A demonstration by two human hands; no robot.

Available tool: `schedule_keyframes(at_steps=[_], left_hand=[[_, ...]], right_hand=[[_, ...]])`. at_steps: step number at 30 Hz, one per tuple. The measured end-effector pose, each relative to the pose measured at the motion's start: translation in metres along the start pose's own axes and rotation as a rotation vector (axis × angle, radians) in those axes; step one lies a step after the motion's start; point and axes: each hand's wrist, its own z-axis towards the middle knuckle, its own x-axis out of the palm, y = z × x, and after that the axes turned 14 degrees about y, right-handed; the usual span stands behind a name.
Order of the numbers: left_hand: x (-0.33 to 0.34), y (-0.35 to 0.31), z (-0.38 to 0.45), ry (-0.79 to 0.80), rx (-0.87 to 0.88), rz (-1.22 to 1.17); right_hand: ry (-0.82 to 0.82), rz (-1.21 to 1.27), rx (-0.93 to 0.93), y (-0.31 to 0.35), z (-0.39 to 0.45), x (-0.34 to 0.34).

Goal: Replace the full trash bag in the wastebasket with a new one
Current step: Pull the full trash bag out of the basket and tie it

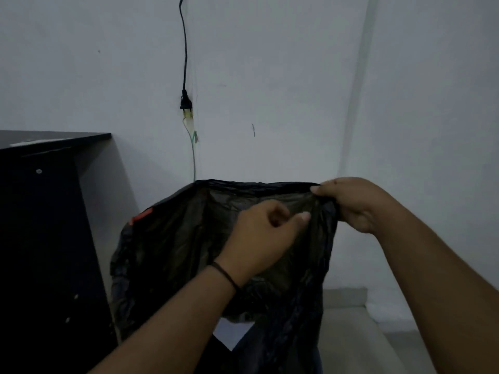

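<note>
Head view: both forearms reach up from the bottom edge toward a black trash bag [172,238] held up in the air in front of a pale wall. The left hand [259,236], with a thin dark band [225,275] round its wrist, lies against the near face of the bag just below the bag's upper right corner, its fingers curled and thumb and fingertips pinching a fold of the thin film. The right hand [359,203] grips that upper right corner itself, fingers bunched round gathered plastic, so the two hands sit close together, each clamped on the bag, with a short stretch of film between them. From there the bag's top edge runs taut leftward and its body hangs down wrinkled, reaching past the lower edge of the picture. Near the bag's upper left side shows a small orange-red patch [141,215]; it may be a label, but no writing on it can be read. Left of the bag stands a dark cabinet [43,238] with a few pale screw heads on its side. Below and right of the bag lies a pale floor [351,333]. Behind the bag, on the wall [283,76] above its top edge, a black cable [185,49] hangs down to a black plug [185,102], with a thin greenish wire [193,157] trailing below it toward the bag.
</note>
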Motion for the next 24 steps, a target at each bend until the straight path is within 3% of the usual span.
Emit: schedule_keyframes(at_steps=[3, 6, 10, 15, 21, 24], left_hand=[[0.029, -0.004, 0.016, 0.078, 0.015, -0.04], [0.034, 0.004, 0.029, 0.037, -0.035, -0.227], [0.026, 0.003, 0.028, 0.159, -0.191, -0.652], [0.025, -0.002, 0.026, 0.317, -0.221, -0.905], [0.026, -0.008, 0.027, 0.266, -0.244, -0.957], [0.027, -0.009, 0.023, 0.318, -0.244, -0.694]], right_hand=[[0.085, 0.108, -0.068, 0.007, -0.01, 0.003], [0.091, 0.154, -0.117, 0.007, -0.022, 0.001], [-0.114, -0.266, 0.018, -0.011, -0.032, -0.001], [-0.009, -0.395, -0.112, -0.032, -0.04, 0.018], [-0.14, -0.31, -0.166, -0.036, -0.036, 0.017], [-0.131, -0.247, -0.134, -0.029, -0.035, 0.011]])
